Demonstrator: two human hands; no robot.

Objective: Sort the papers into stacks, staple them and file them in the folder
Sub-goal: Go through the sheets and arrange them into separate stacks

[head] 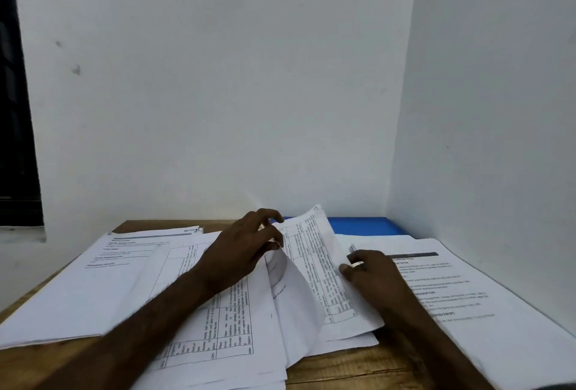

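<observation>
Printed papers cover a wooden table (343, 368). My left hand (246, 246) pinches the top edge of a sheet with a table (321, 265) and lifts it off the middle pile (224, 318), so the sheet curls upward. My right hand (374, 277) rests on the papers just right of that sheet and grips a small metallic thing, probably a stapler (353, 254), mostly hidden by the fingers. A stack of text pages (124, 268) lies at the left and another one (473, 299) at the right. A blue folder (361, 226) lies at the back against the wall.
A white wall (218, 93) rises right behind the table and another white wall (498, 140) closes in the right side. A dark window opening (15, 109) is at the far left. Bare wood shows at the front between the piles.
</observation>
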